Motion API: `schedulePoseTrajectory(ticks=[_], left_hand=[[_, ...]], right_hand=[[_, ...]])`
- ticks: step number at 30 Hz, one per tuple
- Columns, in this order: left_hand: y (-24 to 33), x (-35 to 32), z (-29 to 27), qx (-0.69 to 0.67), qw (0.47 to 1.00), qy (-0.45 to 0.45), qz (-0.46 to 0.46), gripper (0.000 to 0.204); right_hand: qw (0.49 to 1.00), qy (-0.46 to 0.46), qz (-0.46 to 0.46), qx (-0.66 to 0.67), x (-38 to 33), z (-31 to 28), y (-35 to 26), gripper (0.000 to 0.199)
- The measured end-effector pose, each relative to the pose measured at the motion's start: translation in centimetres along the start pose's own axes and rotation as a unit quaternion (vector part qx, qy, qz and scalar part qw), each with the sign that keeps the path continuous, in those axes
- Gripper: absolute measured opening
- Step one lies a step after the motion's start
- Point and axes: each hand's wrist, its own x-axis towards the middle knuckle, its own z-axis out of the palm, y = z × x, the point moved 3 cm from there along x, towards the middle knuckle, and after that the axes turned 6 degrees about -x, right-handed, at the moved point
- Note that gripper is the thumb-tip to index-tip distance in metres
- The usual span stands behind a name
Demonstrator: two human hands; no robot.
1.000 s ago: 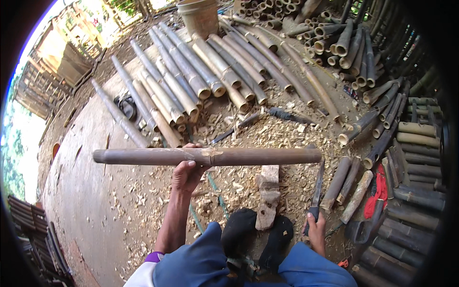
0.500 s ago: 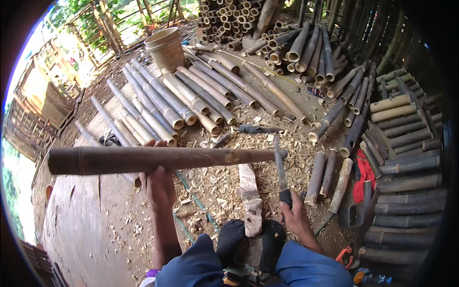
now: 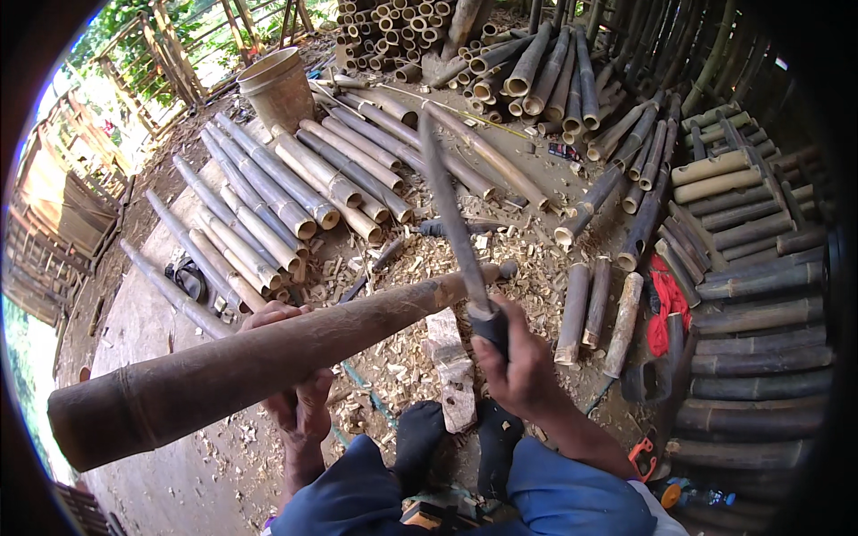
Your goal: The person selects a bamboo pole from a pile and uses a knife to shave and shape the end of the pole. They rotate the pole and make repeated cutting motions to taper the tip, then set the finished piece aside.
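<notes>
My left hand (image 3: 302, 402) is closed round a long brown bamboo pole (image 3: 241, 380), its thumb and fingers showing on either side. The pole tilts, its thick end near at the left and its thin end over a notched wooden block (image 3: 450, 362). In my right hand (image 3: 521, 375) is a machete (image 3: 454, 210), gripped by its dark handle with the blade pointing up and away. The blade crosses in front of the pole's far end; I cannot tell whether they touch. The block lies on the ground between my feet.
Wood chips (image 3: 527, 259) cover the ground. Rows of cut bamboo (image 3: 295, 210) lie ahead and left, a bucket (image 3: 275, 89) behind them. Short bamboo pieces (image 3: 594, 308), a red cloth (image 3: 663, 299) and stacked bamboo (image 3: 760, 357) are at the right. An orange-handled tool (image 3: 642, 456) lies near my right knee.
My right hand has raised the machete from beside the block, turning its blade upward. The bamboo pole's thick end has come down and nearer, so the pole now slants.
</notes>
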Motion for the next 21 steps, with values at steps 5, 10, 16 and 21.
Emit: schedulePoseTrajectory(ticks=[5, 10, 16, 21], left_hand=[[-0.4, -0.4, 0.5, 0.014, 0.999, 0.026, -0.015, 0.080], [-0.4, -0.7, 0.0, 0.039, 0.999, -0.007, -0.002, 0.078], [0.0, -0.9, 1.2, 0.052, 0.998, -0.018, 0.023, 0.077], [0.1, -1.0, 0.5, 0.060, 0.998, -0.025, 0.015, 0.079]], right_hand=[[0.976, -0.162, 0.099, -0.107, -0.3, 2.7, 4.9, 0.038], [0.995, -0.058, 0.057, 0.050, 0.8, -0.7, -1.2, 0.032], [0.965, -0.173, 0.139, -0.137, 0.5, 1.2, 4.0, 0.034], [0.994, -0.085, 0.073, -0.005, 1.7, -1.0, -1.1, 0.034]])
